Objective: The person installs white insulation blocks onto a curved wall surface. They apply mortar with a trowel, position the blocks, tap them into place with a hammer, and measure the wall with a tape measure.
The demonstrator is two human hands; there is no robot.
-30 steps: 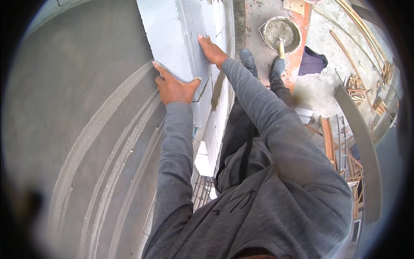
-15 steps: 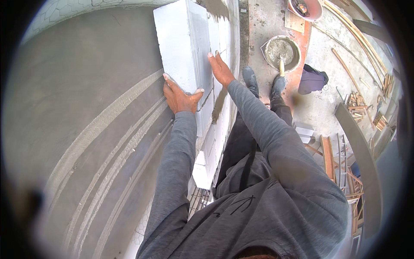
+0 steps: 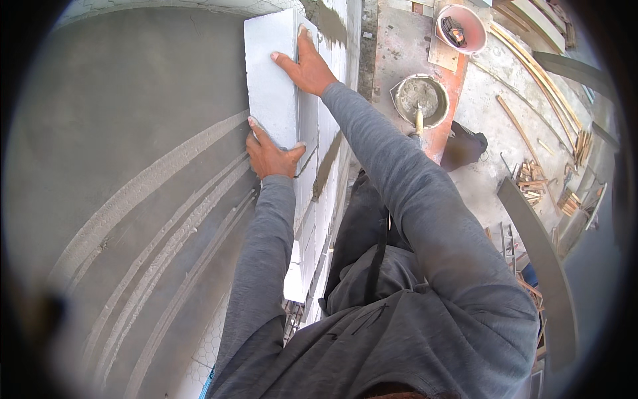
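A white aerated concrete block (image 3: pixel 271 86) lies lengthwise on top of the low white block wall (image 3: pixel 310 233), beside the grey plastered wall (image 3: pixel 153 86). My left hand (image 3: pixel 272 158) clasps its near end, fingers at the left edge and thumb at the right. Farther along, my right hand (image 3: pixel 310 66) grips the block's right edge, with the thumb across its top and the fingers along the side. Grey mortar (image 3: pixel 327 166) is smeared on the wall's right face, below the block.
To the right, a mortar bucket (image 3: pixel 444 110) with a trowel (image 3: pixel 419 120) stands on a reddish board (image 3: pixel 392 60). Beyond it are a pink bucket (image 3: pixel 475 33) holding dark items, a dark bag (image 3: pixel 465 147), long wooden strips (image 3: pixel 531 60) and scrap wood (image 3: pixel 530 179).
My right hand has moved up from the side of the wall onto the block's right edge and top. My left hand stays at the near end.
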